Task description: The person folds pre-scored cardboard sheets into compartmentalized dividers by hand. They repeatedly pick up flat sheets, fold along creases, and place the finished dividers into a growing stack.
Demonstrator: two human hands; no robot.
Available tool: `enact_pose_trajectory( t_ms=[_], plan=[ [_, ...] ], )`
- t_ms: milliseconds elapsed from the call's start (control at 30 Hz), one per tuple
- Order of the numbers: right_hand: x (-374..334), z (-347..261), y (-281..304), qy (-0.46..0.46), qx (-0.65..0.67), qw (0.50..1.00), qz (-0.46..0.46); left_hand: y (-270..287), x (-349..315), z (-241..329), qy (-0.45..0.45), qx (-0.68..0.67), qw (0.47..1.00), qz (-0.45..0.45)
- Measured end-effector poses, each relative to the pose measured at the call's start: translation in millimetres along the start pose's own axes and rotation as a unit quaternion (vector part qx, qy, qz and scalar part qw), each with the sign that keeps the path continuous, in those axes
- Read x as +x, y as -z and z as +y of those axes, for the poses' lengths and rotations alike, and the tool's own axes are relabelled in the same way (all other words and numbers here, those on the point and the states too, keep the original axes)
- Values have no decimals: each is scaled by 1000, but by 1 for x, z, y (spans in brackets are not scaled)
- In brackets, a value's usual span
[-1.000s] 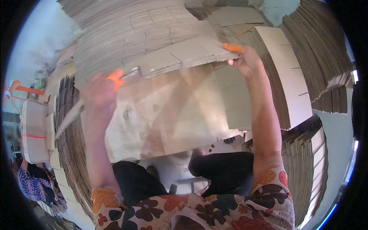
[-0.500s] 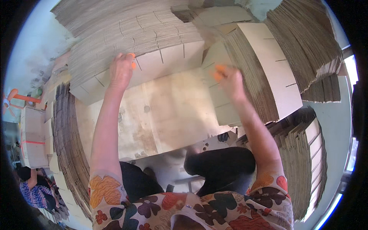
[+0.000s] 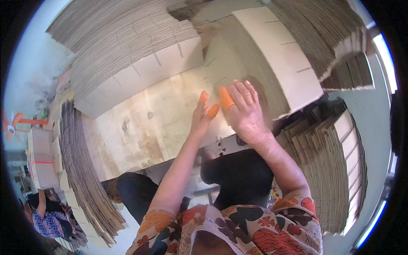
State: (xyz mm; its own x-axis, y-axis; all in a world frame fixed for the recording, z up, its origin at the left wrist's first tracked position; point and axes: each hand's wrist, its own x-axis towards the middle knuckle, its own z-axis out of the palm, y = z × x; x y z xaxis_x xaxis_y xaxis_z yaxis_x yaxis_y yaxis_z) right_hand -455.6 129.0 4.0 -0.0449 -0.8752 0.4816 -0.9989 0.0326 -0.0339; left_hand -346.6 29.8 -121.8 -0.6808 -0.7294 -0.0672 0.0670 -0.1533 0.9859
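Slotted cardboard stack point(image 3: 278, 59), finely ridged, left hand point(image 3: 204, 114) unclenched, right hand point(image 3: 245, 111) outstretched, both apparently released

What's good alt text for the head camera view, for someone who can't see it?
A person's left hand and right hand, wearing orange finger covers, are open and close together above a pale table, near a stack of slotted cardboard on the right. Another cardboard stack lines the table's far side; a co-worker is at lower left.
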Motion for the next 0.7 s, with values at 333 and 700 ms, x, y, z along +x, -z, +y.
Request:
enact_pose_trajectory(
  t_ms=[333,700],
  plan=[
    [-25,26,-51,-182,197,958,-104,-48,10,-6,130,-62,989,-36],
    [-31,54,-16,-292,319,897,-89,-95,2,-22,85,161,980,-77]
  ],
)
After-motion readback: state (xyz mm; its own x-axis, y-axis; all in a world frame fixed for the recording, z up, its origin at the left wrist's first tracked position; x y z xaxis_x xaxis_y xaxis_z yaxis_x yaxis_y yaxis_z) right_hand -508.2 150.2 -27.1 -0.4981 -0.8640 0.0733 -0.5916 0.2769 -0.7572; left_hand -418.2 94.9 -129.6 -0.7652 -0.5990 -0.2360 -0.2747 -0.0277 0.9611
